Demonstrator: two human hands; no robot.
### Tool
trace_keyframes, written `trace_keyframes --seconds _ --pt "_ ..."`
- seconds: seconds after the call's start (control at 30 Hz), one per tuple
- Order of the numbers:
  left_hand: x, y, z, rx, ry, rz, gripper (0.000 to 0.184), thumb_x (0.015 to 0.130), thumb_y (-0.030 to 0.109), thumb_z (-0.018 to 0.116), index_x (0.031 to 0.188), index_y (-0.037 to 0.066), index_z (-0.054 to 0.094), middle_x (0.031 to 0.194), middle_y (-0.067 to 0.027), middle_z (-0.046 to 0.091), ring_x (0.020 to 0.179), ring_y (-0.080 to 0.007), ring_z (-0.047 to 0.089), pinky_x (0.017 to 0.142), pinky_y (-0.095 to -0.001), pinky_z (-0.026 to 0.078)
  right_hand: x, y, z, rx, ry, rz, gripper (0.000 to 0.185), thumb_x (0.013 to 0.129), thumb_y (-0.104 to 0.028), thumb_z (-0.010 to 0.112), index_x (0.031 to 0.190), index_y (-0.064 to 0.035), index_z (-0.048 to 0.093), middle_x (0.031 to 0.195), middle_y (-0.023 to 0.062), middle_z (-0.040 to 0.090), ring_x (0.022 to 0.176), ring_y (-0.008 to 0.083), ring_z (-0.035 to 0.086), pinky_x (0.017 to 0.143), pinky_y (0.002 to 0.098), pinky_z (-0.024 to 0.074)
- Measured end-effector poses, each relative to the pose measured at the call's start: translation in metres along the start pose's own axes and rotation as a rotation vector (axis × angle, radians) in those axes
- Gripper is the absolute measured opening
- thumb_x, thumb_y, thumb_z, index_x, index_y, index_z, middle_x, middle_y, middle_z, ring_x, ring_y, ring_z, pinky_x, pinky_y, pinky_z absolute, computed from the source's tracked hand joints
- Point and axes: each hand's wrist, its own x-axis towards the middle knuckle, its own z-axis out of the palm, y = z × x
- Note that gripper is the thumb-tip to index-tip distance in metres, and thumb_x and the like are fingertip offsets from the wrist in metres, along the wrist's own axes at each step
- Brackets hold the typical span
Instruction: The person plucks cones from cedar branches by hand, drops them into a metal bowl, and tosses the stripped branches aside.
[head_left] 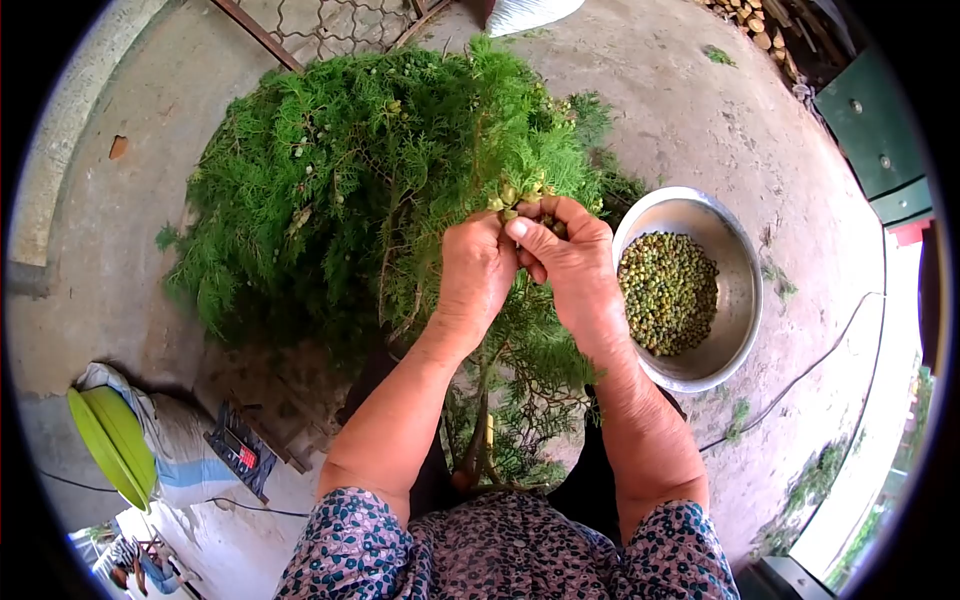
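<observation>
A large heap of green, feathery branches [330, 180] spreads in front of me. At its right part, my left hand [478, 262] pinches the tip of a sprig that bears pale green cones [510, 197]. My right hand [568, 250] touches it from the other side, thumb against the cones, with several small cones held in its curled fingers. Just right of my right hand stands a round metal basin [738, 300], partly filled with small green and brown cones [665, 292].
A yellow-green lid or basin [110, 440] leans on a pale sack [185, 450] at the lower left. Stacked firewood [755, 22] and a green cabinet [870, 125] stand at the upper right. A white sack [530, 14] lies at the top. A dark cable [800, 375] crosses the concrete floor.
</observation>
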Motion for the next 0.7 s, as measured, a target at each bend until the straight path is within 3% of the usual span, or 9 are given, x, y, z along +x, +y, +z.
trace_keyframes --seconds 0.07,0.17,0.23,0.4,0.47,0.53,0.63,0.7 --pt "-0.001 -0.002 0.002 0.025 0.034 0.120 0.019 0.084 -0.002 0.043 0.073 -0.002 0.058 0.056 -0.0031 0.056 0.048 -0.0090 0.052 0.041 -0.0241 0.040 0.002 0.008 0.001 -0.110 0.042 -0.086 0.015 0.077 -0.006 0.066 0.085 0.0022 0.058 0.061 0.0009 0.054 0.052 0.0060 0.044 0.044 0.0208 0.0386" --pt "0.000 -0.007 0.003 0.067 0.048 0.096 0.016 0.082 -0.003 0.044 0.073 -0.004 0.057 0.056 -0.0061 0.056 0.048 -0.0118 0.052 0.042 -0.0268 0.042 0.004 0.010 -0.001 -0.220 0.073 -0.140 0.016 0.077 -0.008 0.066 0.086 0.0023 0.058 0.061 0.0004 0.053 0.052 0.0062 0.044 0.045 0.0209 0.0392" --pt "0.002 -0.010 0.003 0.038 0.062 0.054 0.015 0.081 -0.002 0.046 0.070 -0.004 0.056 0.056 -0.0087 0.056 0.047 -0.0141 0.054 0.042 -0.0288 0.044 0.002 0.002 -0.003 -0.174 0.011 -0.001 0.014 0.079 -0.009 0.064 0.086 0.0017 0.059 0.060 -0.0003 0.052 0.050 0.0060 0.042 0.044 0.0206 0.0364" --pt "0.009 -0.008 -0.009 -0.202 0.008 -0.163 0.020 0.087 0.009 0.051 0.071 -0.002 0.056 0.050 -0.0008 0.045 0.041 -0.0074 0.042 0.036 -0.0248 0.037 0.002 -0.007 -0.013 0.204 -0.200 0.185 0.008 0.083 -0.007 0.059 0.085 0.0000 0.059 0.058 -0.0011 0.048 0.048 0.0056 0.038 0.042 0.0193 0.0294" --pt "0.010 -0.013 -0.007 -0.229 0.012 -0.167 0.023 0.088 0.015 0.053 0.073 -0.001 0.056 0.051 -0.0009 0.046 0.040 -0.0071 0.042 0.035 -0.0233 0.037 0.000 -0.010 -0.012 0.158 -0.079 0.171 0.009 0.084 -0.009 0.059 0.086 -0.0008 0.059 0.060 -0.0002 0.050 0.048 0.0061 0.041 0.042 0.0191 0.0312" --pt "0.010 -0.014 -0.004 -0.302 0.006 -0.195 0.024 0.088 0.018 0.053 0.073 -0.001 0.056 0.052 -0.0014 0.048 0.040 -0.0073 0.042 0.036 -0.0231 0.040 0.006 -0.009 -0.024 0.308 -0.009 0.131 0.008 0.085 -0.010 0.057 0.087 -0.0027 0.058 0.066 0.0012 0.054 0.053 0.0086 0.048 0.046 0.0197 0.0370" --pt "0.009 -0.016 -0.008 -0.448 -0.081 -0.263 0.023 0.090 0.018 0.050 0.074 0.001 0.053 0.062 0.0008 0.046 0.052 -0.0072 0.047 0.042 -0.0226 0.045 0.010 -0.015 -0.045 0.477 0.167 0.071 0.007 0.085 -0.010 0.056 0.089 -0.0038 0.057 0.075 0.0052 0.056 0.065 0.0113 0.053 0.054 0.0208 0.0423" --pt "0.009 -0.015 -0.009 -0.549 -0.117 -0.267 0.022 0.090 0.018 0.049 0.074 0.004 0.049 0.069 0.0028 0.041 0.062 -0.0079 0.049 0.046 -0.0237 0.048 0.013 -0.015 -0.071 0.565 0.396 0.026 0.015 0.089 -0.014 0.051 0.091 0.0013 0.051 0.079 0.0079 0.054 0.069 0.0146 0.053 0.059 0.0253 0.0459"
